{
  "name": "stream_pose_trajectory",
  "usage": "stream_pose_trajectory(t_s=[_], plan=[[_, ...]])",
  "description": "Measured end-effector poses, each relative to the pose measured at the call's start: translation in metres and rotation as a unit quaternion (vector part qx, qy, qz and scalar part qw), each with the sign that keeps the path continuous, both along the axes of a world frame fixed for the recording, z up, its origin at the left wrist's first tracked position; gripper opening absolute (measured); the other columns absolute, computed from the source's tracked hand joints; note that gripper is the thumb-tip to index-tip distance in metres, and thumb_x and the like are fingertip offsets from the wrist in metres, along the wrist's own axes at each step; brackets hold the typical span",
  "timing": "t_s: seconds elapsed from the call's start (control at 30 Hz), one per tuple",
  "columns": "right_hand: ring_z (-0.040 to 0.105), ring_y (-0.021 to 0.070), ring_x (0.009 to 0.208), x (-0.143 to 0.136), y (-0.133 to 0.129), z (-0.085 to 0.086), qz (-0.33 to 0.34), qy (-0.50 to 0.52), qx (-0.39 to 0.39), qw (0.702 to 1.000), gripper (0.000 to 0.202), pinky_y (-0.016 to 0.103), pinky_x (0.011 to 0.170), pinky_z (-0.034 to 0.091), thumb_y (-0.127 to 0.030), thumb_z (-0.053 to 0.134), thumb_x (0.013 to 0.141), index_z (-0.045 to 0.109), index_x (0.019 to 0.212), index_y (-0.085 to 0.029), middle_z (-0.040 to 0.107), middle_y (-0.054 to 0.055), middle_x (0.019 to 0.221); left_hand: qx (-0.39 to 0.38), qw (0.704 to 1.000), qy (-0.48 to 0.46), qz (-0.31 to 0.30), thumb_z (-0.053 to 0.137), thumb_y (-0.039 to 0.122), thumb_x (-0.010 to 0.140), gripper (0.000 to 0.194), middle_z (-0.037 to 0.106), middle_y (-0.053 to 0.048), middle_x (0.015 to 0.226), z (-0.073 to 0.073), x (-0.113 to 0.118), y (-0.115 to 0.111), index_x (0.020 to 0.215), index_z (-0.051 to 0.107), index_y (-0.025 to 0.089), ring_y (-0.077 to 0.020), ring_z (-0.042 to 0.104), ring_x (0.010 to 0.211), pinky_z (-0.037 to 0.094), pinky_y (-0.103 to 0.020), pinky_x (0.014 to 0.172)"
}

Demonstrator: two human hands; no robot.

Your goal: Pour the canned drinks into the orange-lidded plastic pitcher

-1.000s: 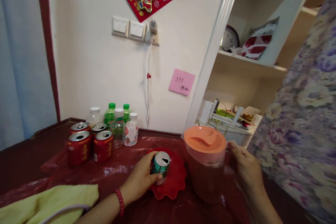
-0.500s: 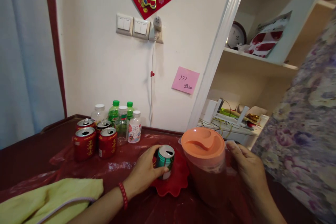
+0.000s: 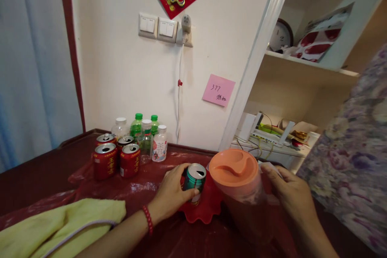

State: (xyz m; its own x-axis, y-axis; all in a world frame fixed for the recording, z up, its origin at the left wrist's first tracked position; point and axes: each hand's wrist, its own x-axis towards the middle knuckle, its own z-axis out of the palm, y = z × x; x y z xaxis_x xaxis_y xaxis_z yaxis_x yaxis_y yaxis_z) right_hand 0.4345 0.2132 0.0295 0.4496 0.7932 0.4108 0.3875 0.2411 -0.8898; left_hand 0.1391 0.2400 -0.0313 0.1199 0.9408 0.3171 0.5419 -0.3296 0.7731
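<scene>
My left hand [image 3: 173, 191], with a red bead bracelet at the wrist, is closed around a green drink can [image 3: 195, 181] with an opened top. The can stands upright on a red scalloped plate [image 3: 201, 213]. On the right, my right hand [image 3: 290, 193] grips the handle of a clear pitcher [image 3: 246, 213] with an orange lid [image 3: 233, 168]. Dark liquid seems to fill the pitcher, which is beside the plate and slightly tilted. Its base is too dark to tell whether it touches the table.
Several red cans [image 3: 105, 162] stand at the left, before green-capped bottles [image 3: 137, 128] and a white bottle [image 3: 159, 145]. A yellow cloth [image 3: 66, 225] lies front left. Red plastic sheeting [image 3: 145, 187] covers part of the table. A floral curtain [image 3: 353, 161] hangs at the right.
The view has shifted a little to the left, so most things appear farther right. My left hand stays on the can, and my right hand keeps hold of the pitcher's handle.
</scene>
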Motion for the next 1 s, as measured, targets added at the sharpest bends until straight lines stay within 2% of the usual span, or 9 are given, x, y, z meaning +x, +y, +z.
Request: stream_pose_trajectory(t_s=[0.13, 0.5, 0.77, 1.0], plan=[[0.053, 0.0180, 0.069, -0.002, -0.002, -0.001, 0.007, -0.010, -0.015, 1.000, 0.053, 0.025, 0.057, 0.040, -0.067, 0.074, 0.074, 0.077, 0.087, -0.015, 0.064, 0.002, 0.074, 0.004, 1.000, 0.005, -0.004, 0.080, 0.023, 0.069, 0.066, 0.066, -0.009, 0.137, 0.000, 0.000, -0.002, 0.132, 0.060, 0.022, -0.0334, 0.057, 0.126, 0.042, -0.047, 0.108], [0.051, 0.0175, 0.066, -0.011, -0.008, 0.005, -0.018, -0.059, -0.016, 0.998, 0.049, 0.025, 0.055, 0.039, -0.067, 0.071, 0.073, 0.070, 0.070, -0.018, 0.061, 0.001, 0.071, 0.017, 0.999, 0.022, -0.017, 0.080, 0.022, 0.070, 0.064, 0.067, -0.007, 0.136, -0.005, -0.001, -0.001, 0.130, 0.060, 0.024, -0.0324, 0.058, 0.124, 0.041, -0.047, 0.109], [0.054, 0.0194, 0.068, -0.010, -0.009, 0.006, -0.019, -0.068, -0.030, 0.997, 0.049, 0.026, 0.055, 0.041, -0.067, 0.070, 0.074, 0.074, 0.078, -0.018, 0.063, 0.002, 0.072, 0.017, 0.999, 0.031, -0.029, 0.081, 0.021, 0.070, 0.062, 0.068, -0.007, 0.135, -0.007, 0.000, -0.003, 0.128, 0.061, 0.024, -0.0318, 0.060, 0.123, 0.041, -0.046, 0.107], [0.052, 0.0181, 0.065, -0.011, -0.010, 0.008, -0.021, -0.072, -0.037, 0.996, 0.047, 0.025, 0.054, 0.041, -0.066, 0.071, 0.073, 0.072, 0.073, -0.018, 0.059, 0.000, 0.068, 0.012, 0.999, 0.036, -0.020, 0.081, 0.022, 0.070, 0.063, 0.066, -0.008, 0.139, -0.010, -0.001, -0.002, 0.129, 0.061, 0.024, -0.0332, 0.058, 0.126, 0.041, -0.047, 0.108]])
